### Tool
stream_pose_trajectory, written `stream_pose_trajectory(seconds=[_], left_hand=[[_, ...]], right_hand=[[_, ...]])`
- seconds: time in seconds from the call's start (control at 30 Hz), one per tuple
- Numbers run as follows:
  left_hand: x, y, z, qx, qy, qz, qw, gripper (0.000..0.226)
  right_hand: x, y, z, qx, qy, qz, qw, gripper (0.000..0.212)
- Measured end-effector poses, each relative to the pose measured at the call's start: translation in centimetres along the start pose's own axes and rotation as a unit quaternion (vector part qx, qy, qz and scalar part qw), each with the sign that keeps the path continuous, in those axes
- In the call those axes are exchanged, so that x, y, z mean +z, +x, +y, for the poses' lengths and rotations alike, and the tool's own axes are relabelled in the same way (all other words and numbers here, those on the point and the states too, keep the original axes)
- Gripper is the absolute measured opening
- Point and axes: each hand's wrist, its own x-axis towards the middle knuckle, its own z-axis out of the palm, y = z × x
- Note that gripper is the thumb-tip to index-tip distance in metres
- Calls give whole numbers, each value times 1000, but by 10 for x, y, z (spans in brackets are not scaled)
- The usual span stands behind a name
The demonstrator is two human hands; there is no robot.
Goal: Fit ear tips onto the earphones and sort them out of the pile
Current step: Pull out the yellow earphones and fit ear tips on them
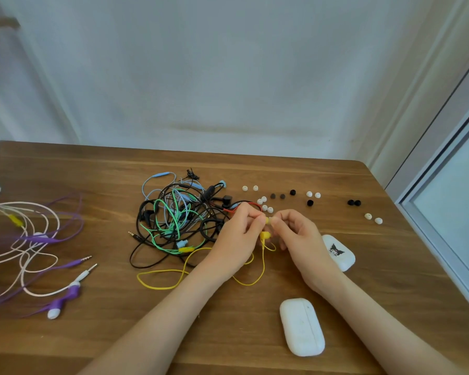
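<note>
Closest to you lies the white earbud case [302, 327], below your fingers and slightly to their right; it has no part in this step. Your left hand [236, 239] and right hand [298, 236] meet above the table [119, 334], closing from both sides on the yellow earbud [268, 220]. Your left fingers [256, 219] pinch one end of it and your right fingers [278, 220] pinch the other. Whether an ear tip sits under the right fingers is hidden, so you cannot trust it to be seated. You are most likely midway through pressing a tip on.

Several things could go wrong from here. A tip pushed on crooked, or released too early, would probably spring off. It could then land among the loose white ear tips [264, 204] just beyond your fingers, where you would lose track of it. Those tips look light, so a brush of your knuckles would scatter them toward the black ear tips [310, 203] further right.

The second yellow bud [264, 235] dangles just below your fingers. Its yellow cable [160, 285] loops off to their left and runs against the tangled pile [179, 212]. If you lift the set away quickly, that cable may snag and drag the pile with it. The purple and pink earphones [46, 239] lie well apart, far to the left of your fingers.
</note>
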Motion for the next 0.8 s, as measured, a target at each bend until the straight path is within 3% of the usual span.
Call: stream_pose_trajectory(seconds=[0.27, 0.5, 0.63, 0.8], left_hand=[[0, 1, 3, -42, -191, -14, 981, 14], [-3, 1, 10, -57, -265, -27, 962, 20], [-6, 0, 12, -45, -299, -21, 953, 26], [-9, 0, 16, -26, -323, -2, 946, 10]], right_hand=[[-1, 0, -4, -34, 36, -21, 999, 16], [-4, 5, 5, -39, 46, -4, 998, 12], [-8, 8, 8, -136, -151, 61, 977, 22], [-11, 9, 25, -228, -417, 18, 880, 22]])
